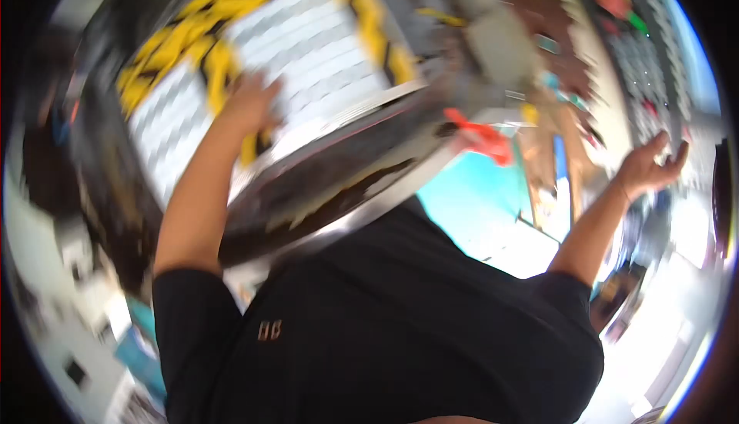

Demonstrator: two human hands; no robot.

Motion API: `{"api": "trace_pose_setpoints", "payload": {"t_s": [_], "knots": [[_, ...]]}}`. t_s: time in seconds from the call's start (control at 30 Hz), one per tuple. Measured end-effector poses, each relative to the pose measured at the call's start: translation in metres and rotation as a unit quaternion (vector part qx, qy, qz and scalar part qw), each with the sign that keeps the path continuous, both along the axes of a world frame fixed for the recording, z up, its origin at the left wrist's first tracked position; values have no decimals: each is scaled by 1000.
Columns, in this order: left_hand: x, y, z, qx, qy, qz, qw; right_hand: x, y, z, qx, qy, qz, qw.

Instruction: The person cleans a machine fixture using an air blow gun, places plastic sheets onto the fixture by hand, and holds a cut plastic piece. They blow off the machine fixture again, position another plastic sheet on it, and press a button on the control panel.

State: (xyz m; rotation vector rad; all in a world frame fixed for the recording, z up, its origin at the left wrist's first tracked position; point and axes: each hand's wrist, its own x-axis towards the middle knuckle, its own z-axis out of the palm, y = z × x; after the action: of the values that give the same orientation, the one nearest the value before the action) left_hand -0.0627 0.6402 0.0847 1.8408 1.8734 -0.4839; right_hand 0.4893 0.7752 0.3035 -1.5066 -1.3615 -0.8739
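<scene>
My left hand (pixel 254 102) is over a dark machine bed, in front of the gap between two white panels with grey stripes. Its fingers are smeared by motion but look apart, with nothing visible in them; whether they touch the surface I cannot tell. The larger white panel (pixel 308 35) lies just beyond and to the right of this hand, the smaller white panel (pixel 173 120) to its left. Yellow-and-black hazard tape (pixel 173 43) borders both. Out to the right, my right hand (pixel 653 168) is raised with its fingers spread, holding nothing.
A worn metal front edge (pixel 346 193) of the machine runs close to my body. Right of it hangs a red-orange thing (pixel 486 140), blurred, above a turquoise surface (pixel 477 193). Farther right stands a dark rack or panel (pixel 635 54) with small items.
</scene>
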Motion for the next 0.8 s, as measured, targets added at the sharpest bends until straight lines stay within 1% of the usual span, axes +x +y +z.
{"api": "trace_pose_setpoints", "payload": {"t_s": [0.03,0.07,0.1,0.13,0.17,0.2,0.23,0.27,0.33,0.37,0.4,0.43,0.47,0.5,0.53,0.57,0.6,0.63,0.67,0.7,0.73,0.77,0.8], "knots": [[8,-3,-5,49,8,12,999,22,-6,12,100,-17,-8,995],[19,5,-5,46,32,3,998,74,-8,16,70,76,-66,992],[26,5,-20,88,17,-2,996,175,-1,-4,-38,-215,-322,921],[40,8,-16,45,44,-2,998,181,-7,-3,-58,-175,-245,952],[52,9,-18,31,18,2,999,154,-16,-4,-59,-68,-72,993],[58,11,-20,5,0,18,1000,150,-23,-7,-79,-35,-2,996],[64,19,-19,10,4,7,1000,147,-28,-9,-94,-14,37,995],[67,21,-18,15,9,7,1000,147,-20,-10,-103,9,44,994],[55,16,-34,12,18,18,1000,161,-17,-7,-121,8,-2,993],[50,24,-41,13,17,-2,1000,168,-14,-5,-128,-5,-29,991],[52,25,-37,13,-14,-5,1000,175,-14,-3,-133,-22,-44,990],[55,25,-45,16,-33,14,999,176,-16,-2,-134,-39,-47,989],[54,22,-35,-18,-83,34,996,169,-18,-5,-128,-51,-27,990],[50,8,-48,22,-188,60,980,153,-17,-12,-117,-62,9,991],[71,-23,-19,106,-223,78,966,134,-19,-22,-104,-65,50,991],[84,-34,1,145,-275,62,948,109,-23,-42,-104,-60,95,988],[89,-56,21,146,-344,16,928,79,-26,-71,-132,-51,140,980],[87,-86,39,131,-448,-46,883,53,-38,-106,-181,-52,183,965],[88,-123,53,91,-572,-108,808,31,-61,-151,-257,-62,215,940],[88,-170,62,74,-644,-119,752,9,-84,-192,-357,-76,243,899],[87,-226,58,108,-653,-64,747,-10,-113,-232,-464,-97,264,840],[102,-256,59,137,-656,-14,742,-17,-131,-266,-569,-110,274,768],[107,-297,50,167,-661,35,731,-36,-154,-294,-660,-130,282,684]]}}
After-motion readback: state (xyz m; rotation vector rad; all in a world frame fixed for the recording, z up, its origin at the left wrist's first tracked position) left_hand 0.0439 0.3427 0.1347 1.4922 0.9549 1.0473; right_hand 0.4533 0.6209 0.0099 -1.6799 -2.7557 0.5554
